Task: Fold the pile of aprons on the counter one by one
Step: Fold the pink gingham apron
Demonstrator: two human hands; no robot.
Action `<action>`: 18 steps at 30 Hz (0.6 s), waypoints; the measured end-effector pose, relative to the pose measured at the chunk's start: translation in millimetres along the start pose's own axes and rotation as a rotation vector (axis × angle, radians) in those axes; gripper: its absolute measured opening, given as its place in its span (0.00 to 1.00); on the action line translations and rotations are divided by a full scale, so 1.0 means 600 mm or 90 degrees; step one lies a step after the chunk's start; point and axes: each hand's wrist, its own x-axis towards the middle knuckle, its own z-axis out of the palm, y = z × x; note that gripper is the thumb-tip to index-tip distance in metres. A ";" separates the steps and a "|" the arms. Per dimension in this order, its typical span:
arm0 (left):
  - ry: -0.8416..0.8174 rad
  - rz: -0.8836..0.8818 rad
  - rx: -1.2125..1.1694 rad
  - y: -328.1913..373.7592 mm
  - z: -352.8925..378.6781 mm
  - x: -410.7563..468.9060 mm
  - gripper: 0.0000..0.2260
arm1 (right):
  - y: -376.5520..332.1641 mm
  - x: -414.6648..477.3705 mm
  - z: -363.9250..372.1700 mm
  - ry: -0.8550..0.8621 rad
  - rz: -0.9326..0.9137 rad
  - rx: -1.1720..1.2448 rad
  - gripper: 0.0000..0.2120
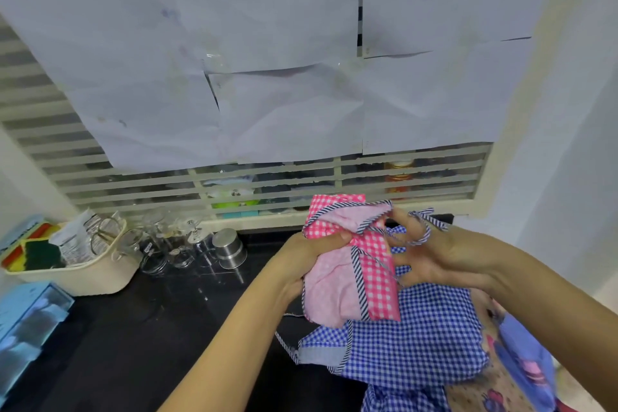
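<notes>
A home kitchen: black counter (140, 318) with a steel cup (230, 248), glassware (167, 237) and a basket holding scrub sponges (36, 256).

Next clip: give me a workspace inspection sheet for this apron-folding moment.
Surface: black counter, glossy, partly under cloth.
Job's things: pink gingham apron bunched in the hands above a blue gingham apron; printed cloth at right.
Clutter: cream basket with sponges, glass jars, steel cup, blue box, all at left.
Grippers: left hand grips the pink gingham apron; right hand fingers spread, striped tie looped over them.
Cables: nothing seen.
Surroundings: louvred window largely covered by paper sheets.
</notes>
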 end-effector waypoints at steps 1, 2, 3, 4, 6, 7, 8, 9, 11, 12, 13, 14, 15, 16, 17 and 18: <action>-0.039 -0.007 0.015 0.005 0.000 -0.005 0.13 | -0.002 -0.002 0.001 -0.010 0.010 -0.017 0.41; -0.078 -0.010 0.038 0.010 -0.001 -0.011 0.10 | -0.005 -0.002 -0.004 -0.013 0.026 -0.030 0.40; -0.113 -0.013 0.069 0.015 -0.002 -0.017 0.09 | -0.008 -0.003 -0.009 -0.023 0.040 -0.044 0.39; -0.152 -0.012 0.104 0.019 -0.003 -0.023 0.10 | -0.013 -0.006 -0.013 -0.049 0.055 -0.055 0.38; -0.227 -0.015 0.188 0.026 -0.002 -0.033 0.15 | -0.027 -0.011 -0.022 -0.130 0.092 -0.059 0.38; -0.259 -0.018 0.231 0.031 0.000 -0.039 0.16 | -0.035 -0.013 -0.026 -0.157 0.109 -0.060 0.39; -0.284 -0.019 0.271 0.032 0.001 -0.042 0.17 | -0.045 -0.014 -0.026 -0.171 0.124 -0.073 0.39; -0.308 -0.023 0.304 0.033 0.005 -0.044 0.17 | -0.055 -0.013 -0.026 -0.173 0.135 -0.098 0.40; -0.333 -0.033 0.361 0.039 0.019 -0.051 0.17 | -0.072 -0.006 -0.021 -0.135 0.154 -0.162 0.41; -0.338 -0.040 0.386 0.041 0.027 -0.052 0.17 | -0.078 -0.002 -0.016 -0.119 0.152 -0.191 0.41; -0.340 -0.052 0.416 0.042 0.036 -0.053 0.17 | -0.083 0.002 -0.012 -0.114 0.144 -0.220 0.41; -0.334 -0.052 0.448 0.040 0.040 -0.048 0.17 | -0.086 0.007 -0.005 -0.120 0.139 -0.257 0.41; -0.323 -0.044 0.484 0.037 0.043 -0.045 0.16 | -0.089 0.013 0.004 -0.127 0.144 -0.302 0.40; -0.319 -0.042 0.515 0.032 0.045 -0.038 0.15 | -0.093 0.017 0.017 -0.129 0.153 -0.354 0.39; -0.307 -0.054 0.533 0.031 0.048 -0.037 0.15 | -0.095 0.024 0.031 -0.117 0.173 -0.417 0.36; -0.296 -0.058 0.548 0.031 0.051 -0.039 0.16 | -0.096 0.033 0.044 -0.097 0.199 -0.480 0.33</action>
